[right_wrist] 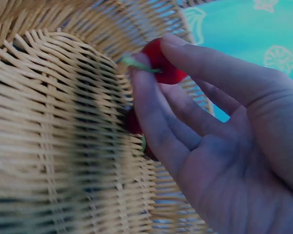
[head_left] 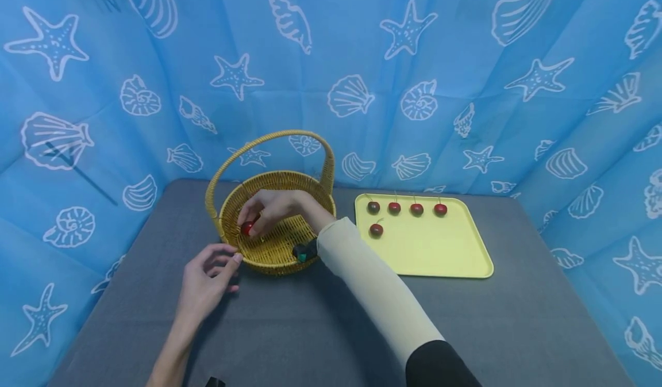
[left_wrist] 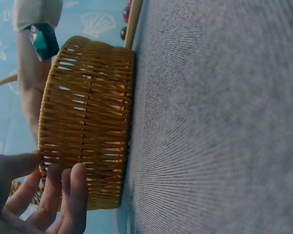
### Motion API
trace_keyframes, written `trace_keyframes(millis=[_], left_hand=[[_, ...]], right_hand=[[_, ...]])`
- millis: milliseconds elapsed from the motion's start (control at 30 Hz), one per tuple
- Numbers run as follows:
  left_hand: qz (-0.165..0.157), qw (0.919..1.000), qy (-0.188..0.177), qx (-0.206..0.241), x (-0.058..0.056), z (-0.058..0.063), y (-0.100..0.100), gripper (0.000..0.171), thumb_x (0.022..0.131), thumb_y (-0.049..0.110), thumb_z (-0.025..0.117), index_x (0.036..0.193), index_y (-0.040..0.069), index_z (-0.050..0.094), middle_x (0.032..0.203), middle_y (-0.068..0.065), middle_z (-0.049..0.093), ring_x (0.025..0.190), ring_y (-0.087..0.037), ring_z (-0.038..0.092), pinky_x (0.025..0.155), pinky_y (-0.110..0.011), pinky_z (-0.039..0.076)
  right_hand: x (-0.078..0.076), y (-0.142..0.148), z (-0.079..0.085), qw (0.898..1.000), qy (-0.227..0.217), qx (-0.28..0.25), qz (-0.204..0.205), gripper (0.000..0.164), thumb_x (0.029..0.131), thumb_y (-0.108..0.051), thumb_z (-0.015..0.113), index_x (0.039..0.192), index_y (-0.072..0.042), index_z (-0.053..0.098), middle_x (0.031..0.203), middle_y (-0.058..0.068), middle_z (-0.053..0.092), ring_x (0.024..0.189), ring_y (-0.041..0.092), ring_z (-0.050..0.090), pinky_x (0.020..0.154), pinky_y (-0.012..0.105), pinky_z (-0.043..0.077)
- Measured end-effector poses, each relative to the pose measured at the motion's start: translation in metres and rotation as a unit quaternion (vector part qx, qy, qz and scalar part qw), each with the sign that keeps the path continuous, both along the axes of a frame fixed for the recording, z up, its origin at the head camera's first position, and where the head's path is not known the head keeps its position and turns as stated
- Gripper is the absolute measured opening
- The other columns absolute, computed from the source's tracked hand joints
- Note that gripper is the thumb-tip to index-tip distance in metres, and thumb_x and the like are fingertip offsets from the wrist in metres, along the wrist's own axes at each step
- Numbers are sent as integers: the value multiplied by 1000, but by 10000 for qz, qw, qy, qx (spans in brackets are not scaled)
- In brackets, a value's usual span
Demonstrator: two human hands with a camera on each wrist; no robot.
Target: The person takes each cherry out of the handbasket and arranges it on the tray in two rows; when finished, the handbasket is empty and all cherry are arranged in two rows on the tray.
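The right hand (head_left: pixel 271 210) pinches one red cherry (head_left: pixel 247 228) inside the wicker basket (head_left: pixel 279 268), which the left hand (head_left: pixel 208 279) grips at its near side. To the right, five cherries (head_left: pixel 395 208) (four in one row) lie on a yellow tray (head_left: pixel 434 250).

Blue curtain (head_left: pixel 351 42) printed with white seashells and starfish lines the grey tabletop (head_left: pixel 279 347) along its far, left and right edges.

In the head view, the arched handle (head_left: pixel 328 171) bars my way at the wicker basket's (head_left: pixel 274 271) upper edge; my right hand (head_left: pixel 271 207) already fills its middle, my left hand (head_left: pixel 209 275) its lower-left rim. My sleeve (head_left: pixel 372 283) blocks lower centre. Five cherries (head_left: pixel 395 208) obstruct the tray's (head_left: pixel 429 249) upper left; its lower right gives passage.
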State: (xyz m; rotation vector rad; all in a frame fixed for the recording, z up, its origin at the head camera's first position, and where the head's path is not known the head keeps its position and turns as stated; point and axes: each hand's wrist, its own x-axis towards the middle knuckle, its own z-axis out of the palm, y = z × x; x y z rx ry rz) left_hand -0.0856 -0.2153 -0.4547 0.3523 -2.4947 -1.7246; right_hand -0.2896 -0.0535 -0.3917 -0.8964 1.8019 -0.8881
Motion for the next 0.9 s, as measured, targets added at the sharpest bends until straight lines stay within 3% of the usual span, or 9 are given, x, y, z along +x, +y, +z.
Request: trace_keyframes(millis=[133, 200, 467, 667, 900], left_hand=[[11, 10000, 35, 29, 1, 0, 0, 34, 107, 32, 72, 132, 10, 66, 117, -26, 75, 88, -23, 78, 67, -35, 72], [15, 10000, 62, 11, 1, -1, 0, 34, 107, 33, 72, 131, 11, 66, 117, -25, 75, 87, -21, 78, 67, -35, 72], [-67, 9999, 144, -21, 2, 0, 0, 37, 107, 37, 72, 132, 10, 66, 117, -26, 74, 88, -20, 78, 67, -35, 72], [-39, 9998, 204, 12, 3, -1, 1, 36, 106, 35, 73, 131, 10, 67, 116, -26, 75, 86, -17, 78, 66, -34, 72], [-2, 9996, 268, 43, 3, -2, 1, 35, 106, 35, 74, 129, 10, 68, 113, -26, 75, 85, -18, 78, 66, -33, 72]], right_hand=[[-7, 15, 6, 9994, 97, -330, -101, 37, 101, -3, 74, 137, 1, 65, 123, 15, 67, 109, 28, 76, 112, 61, 61], [-11, 22, 7, 9989, 109, -430, -146, 38, 101, -4, 75, 137, 1, 64, 122, 15, 67, 106, 29, 76, 110, 62, 61], [-16, 63, 24, 9957, 474, -774, -179, 35, 103, -10, 76, 136, -4, 66, 125, 11, 68, 106, 24, 76, 96, 41, 70], [-15, 98, 41, 9923, 625, -1064, -125, 34, 101, -7, 76, 133, -3, 66, 126, 10, 68, 109, 26, 75, 100, 49, 69], [-11, 144, 58, 9902, 1112, -834, -125, 39, 98, -8, 79, 136, -4, 67, 129, 14, 73, 104, 24, 75, 91, 39, 69]])
